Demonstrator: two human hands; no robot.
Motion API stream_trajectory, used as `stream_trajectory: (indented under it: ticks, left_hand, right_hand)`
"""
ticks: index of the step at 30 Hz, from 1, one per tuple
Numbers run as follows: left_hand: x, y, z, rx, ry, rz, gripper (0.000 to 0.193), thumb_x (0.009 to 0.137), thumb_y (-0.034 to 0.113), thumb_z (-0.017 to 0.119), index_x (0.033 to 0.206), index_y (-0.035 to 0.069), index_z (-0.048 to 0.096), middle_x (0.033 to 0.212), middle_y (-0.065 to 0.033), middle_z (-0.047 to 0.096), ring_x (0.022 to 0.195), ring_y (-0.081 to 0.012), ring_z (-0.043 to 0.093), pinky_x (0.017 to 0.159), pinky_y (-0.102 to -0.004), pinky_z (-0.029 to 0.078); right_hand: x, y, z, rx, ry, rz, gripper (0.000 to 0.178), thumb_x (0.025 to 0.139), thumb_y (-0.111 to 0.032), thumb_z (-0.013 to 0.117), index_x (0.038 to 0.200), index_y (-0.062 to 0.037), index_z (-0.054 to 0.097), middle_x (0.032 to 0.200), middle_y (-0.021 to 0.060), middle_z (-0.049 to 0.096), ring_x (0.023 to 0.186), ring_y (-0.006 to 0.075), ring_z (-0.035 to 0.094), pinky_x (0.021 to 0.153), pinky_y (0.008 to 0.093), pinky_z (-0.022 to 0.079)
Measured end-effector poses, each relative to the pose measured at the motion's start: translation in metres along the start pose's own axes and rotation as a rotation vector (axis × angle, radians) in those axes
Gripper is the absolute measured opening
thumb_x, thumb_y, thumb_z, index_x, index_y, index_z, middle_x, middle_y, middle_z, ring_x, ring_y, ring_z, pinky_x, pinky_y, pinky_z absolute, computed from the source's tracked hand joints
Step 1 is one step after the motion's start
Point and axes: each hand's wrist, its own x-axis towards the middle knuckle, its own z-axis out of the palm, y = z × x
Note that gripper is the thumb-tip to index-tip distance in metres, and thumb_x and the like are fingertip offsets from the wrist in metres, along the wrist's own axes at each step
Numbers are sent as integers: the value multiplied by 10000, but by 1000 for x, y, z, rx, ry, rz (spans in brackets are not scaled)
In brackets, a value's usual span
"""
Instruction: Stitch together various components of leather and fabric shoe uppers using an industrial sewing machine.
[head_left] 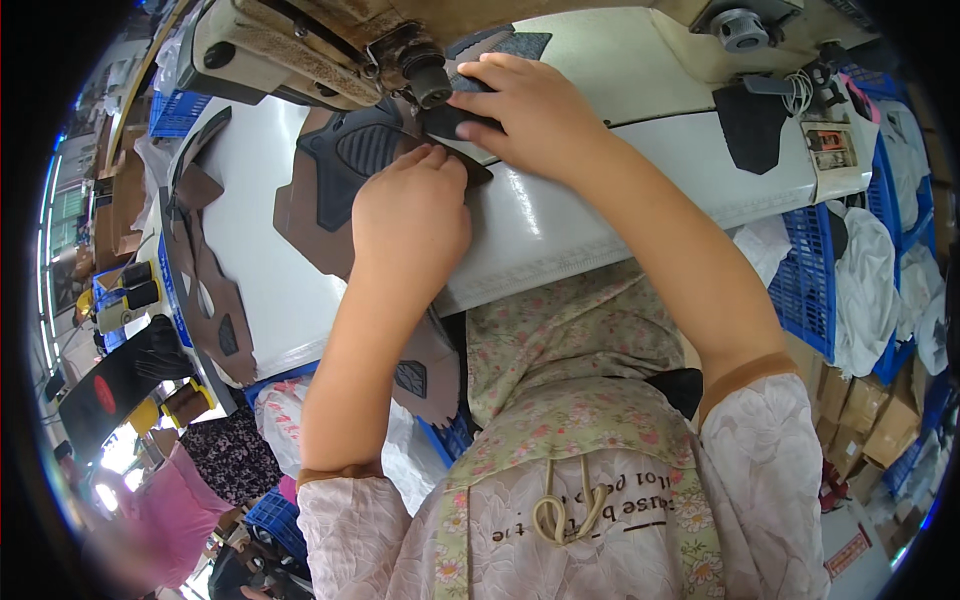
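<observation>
A brown sheet-material panel [312,215] with a black ribbed, molded patch [365,150] on it lies under the head of a sewing machine [290,55]. My left hand [415,210] is closed over the panel's right part, its fingers curled close to the machine's presser area. On the other side of that area, my right hand [540,115] has its fingers apart and stretched to the left. Its fingertips rest by a dark flat piece [455,128] next to the panel. The needle and exact stitching spot are hidden behind the machine's round knob [430,85].
More brown cut panels [215,300] hang along the table's left edge. A black flat piece [750,128] and a coiled pale cable [797,92] lie on the right. Blue crates [805,275] with white bags stand beyond the table. At lower left there is another person in pink [180,500].
</observation>
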Motion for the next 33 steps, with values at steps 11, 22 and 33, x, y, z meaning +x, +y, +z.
stream_trajectory:
  ticks: [11, 22, 33]
  left_hand:
    - [2, 8, 8, -18, 80, -10, 385, 710, 25, 623, 1088, 26, 693, 1164, -149, 706, 1134, -281, 658, 923, -387, 544]
    - [4, 12, 15, -16, 143, -32, 290, 697, 46, 638, 982, 30, 685, 1072, -149, 721, 1056, -287, 684, 854, -383, 564]
    - [12, 18, 29, 24, 241, -58, 199, 711, 82, 635, 894, 21, 684, 999, -153, 724, 1019, -292, 695, 812, -392, 570]
  right_hand:
    - [2, 4, -7, -29, -19, -39, 307, 882, -353, 690, 1128, -179, 746, 1274, 51, 633, 1231, 237, 549, 1022, 398, 460]
    - [6, 7, -8, -32, -81, -54, 312, 899, -355, 673, 1161, -195, 731, 1314, 48, 614, 1252, 242, 542, 1041, 404, 448]
    - [11, 15, -9, -13, -146, -64, 315, 905, -355, 667, 1172, -198, 724, 1345, 59, 606, 1292, 259, 523, 1057, 412, 437]
